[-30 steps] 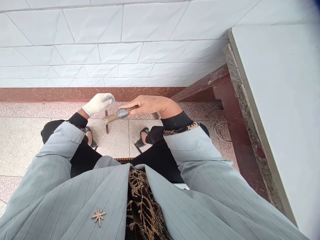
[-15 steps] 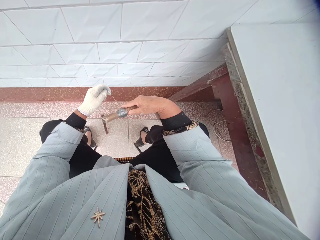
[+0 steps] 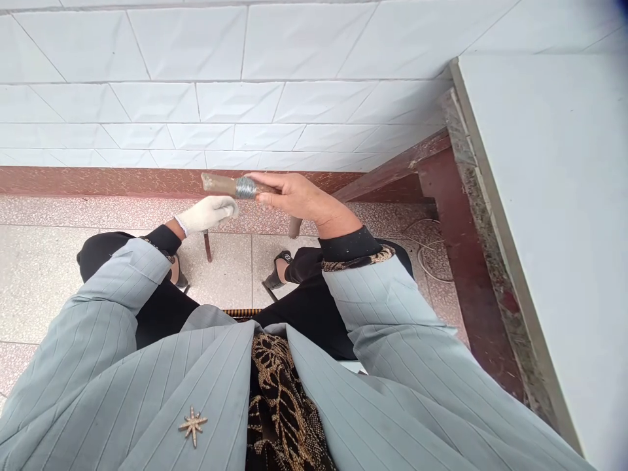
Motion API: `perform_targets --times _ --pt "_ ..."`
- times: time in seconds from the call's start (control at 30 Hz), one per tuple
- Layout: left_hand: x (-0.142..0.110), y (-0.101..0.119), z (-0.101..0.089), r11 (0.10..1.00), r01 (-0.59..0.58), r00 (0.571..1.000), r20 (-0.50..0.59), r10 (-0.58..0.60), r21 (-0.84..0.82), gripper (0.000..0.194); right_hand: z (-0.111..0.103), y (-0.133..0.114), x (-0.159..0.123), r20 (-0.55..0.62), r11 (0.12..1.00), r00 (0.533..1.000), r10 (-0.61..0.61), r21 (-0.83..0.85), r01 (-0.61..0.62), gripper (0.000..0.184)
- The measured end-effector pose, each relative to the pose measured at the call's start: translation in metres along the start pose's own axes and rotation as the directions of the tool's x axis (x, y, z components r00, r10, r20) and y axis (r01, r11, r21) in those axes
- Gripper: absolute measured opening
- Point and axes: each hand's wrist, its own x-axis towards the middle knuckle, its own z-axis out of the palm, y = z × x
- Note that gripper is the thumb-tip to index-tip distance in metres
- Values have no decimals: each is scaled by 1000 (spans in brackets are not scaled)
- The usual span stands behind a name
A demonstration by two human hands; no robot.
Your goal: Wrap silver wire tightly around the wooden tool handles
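Observation:
My right hand (image 3: 305, 198), bare, is closed around a brown wooden stick (image 3: 218, 184) held nearly level before the wall. Thin silvery wire (image 3: 245, 188) is wound in a tight coil around the stick, just beyond my right fingertips. A white knitted glove covers my left hand (image 3: 207, 214), whose fingers are pinched together just below the coil. In the earlier frame a strand runs from those fingers to the coil; now I cannot make the strand out. Under my right hand shows a rounded brown wooden end (image 3: 295, 227); whether it joins the stick is hidden.
A hammer-like tool's dark handle (image 3: 208, 247) shows on the speckled floor below my left hand. White tiles (image 3: 240, 104) cover the wall ahead. On the right stands a white-topped table (image 3: 544, 196) with a red frame, a pale cable (image 3: 432, 265) lying beside it.
My left hand has come down and right, from above the coil to below it. The stick's free end has swung up, and my right hand is slightly higher.

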Motion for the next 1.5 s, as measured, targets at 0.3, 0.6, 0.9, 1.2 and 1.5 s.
perform_targets --times 0.3,0.6,0.9,1.2,1.5 --pt "-19 20 -7 921 -179 983 104 152 347 27 -7 23 5 62 952 992 108 -292 -85 49" --pt "-26 38 -25 892 -234 966 -11 258 387 32 -16 21 6 611 997 791 -30 -42 70 54" --pt "-20 25 -19 953 -204 976 -33 217 225 31 -11 9 -6 556 975 820 -134 223 8 63" --pt "-23 12 13 973 -151 982 137 127 176 32 18 19 -7 -124 984 990 63 174 -41 62" --pt "-27 24 -6 781 -146 984 7 178 608 33 15 22 -7 268 950 955 128 -309 -41 43"
